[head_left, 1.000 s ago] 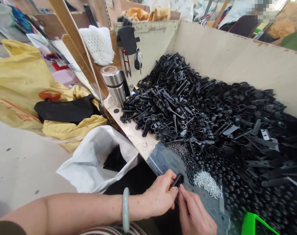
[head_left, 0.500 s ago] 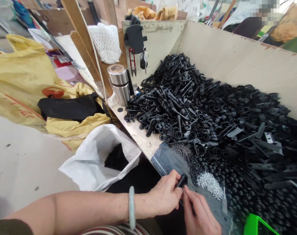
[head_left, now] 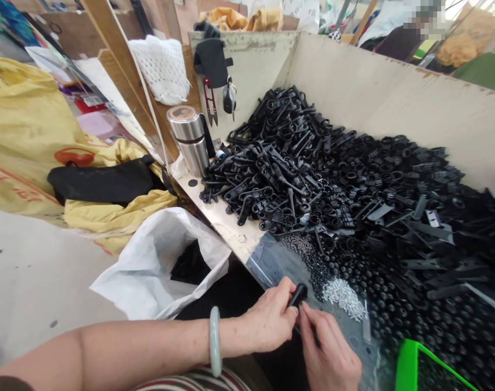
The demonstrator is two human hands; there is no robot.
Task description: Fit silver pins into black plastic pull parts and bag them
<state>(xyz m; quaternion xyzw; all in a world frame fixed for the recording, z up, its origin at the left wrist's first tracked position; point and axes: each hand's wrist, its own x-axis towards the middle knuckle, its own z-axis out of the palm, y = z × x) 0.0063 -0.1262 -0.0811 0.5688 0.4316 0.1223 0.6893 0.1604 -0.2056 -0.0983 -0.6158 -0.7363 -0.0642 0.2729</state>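
Note:
My left hand (head_left: 267,320), with a pale bangle on its wrist, is closed around a black plastic part (head_left: 299,295) at the table's near edge. Only the part's rounded end shows above the fingers. Against its lower side, my right hand (head_left: 332,347) has thumb and fingertips pinched together; whatever they hold is hidden. Just beyond the hands lies a heap of small silver pins (head_left: 343,297). Tiny dark pieces (head_left: 298,243) and round black beads (head_left: 410,331) spread around it. Long black plastic lever-like parts (head_left: 267,179) are piled farther back.
A steel thermos (head_left: 189,144) stands at the left edge, near hanging red-handled snips (head_left: 210,100) and keys (head_left: 229,99). Beige boards (head_left: 386,87) wall the table. A white sack (head_left: 137,271) gapes open below left; a green-rimmed container (head_left: 404,364) is at lower right. Another person sits far back.
The whole view has shifted slightly, so things appear a little farther left. Both hands stay together at the black plastic part, whose end now tilts more upright.

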